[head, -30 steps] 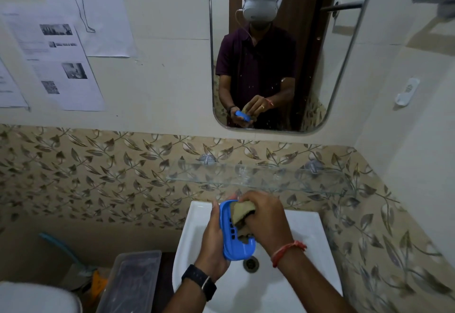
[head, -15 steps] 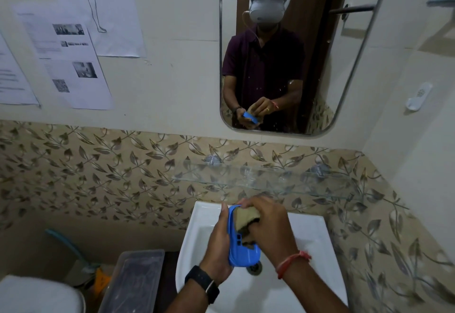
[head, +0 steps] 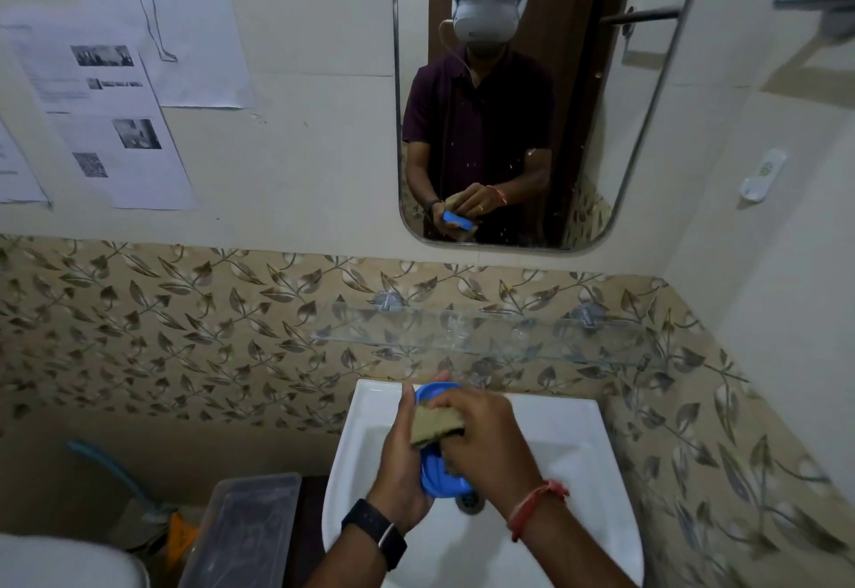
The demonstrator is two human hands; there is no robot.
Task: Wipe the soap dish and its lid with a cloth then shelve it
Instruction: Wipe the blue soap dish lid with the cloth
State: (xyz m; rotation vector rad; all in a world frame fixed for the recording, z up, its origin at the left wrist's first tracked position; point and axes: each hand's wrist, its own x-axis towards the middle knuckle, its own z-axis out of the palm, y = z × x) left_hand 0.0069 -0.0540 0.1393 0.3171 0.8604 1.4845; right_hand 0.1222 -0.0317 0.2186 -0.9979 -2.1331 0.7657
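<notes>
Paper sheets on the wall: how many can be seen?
3: the line-drawing sheet uppermost, the photo sheet below it, and a cut-off sheet at the left edge. More may lie outside the view.

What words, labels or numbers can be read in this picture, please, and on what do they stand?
None can be read.
Printed sheets on the wall: text lines and a QR-like square, too blurred.
Line-drawing sheet: no legible words.
White wall fitting: a greenish mark, too small.
Blue soap dish, cloth: no lettering visible.
</notes>
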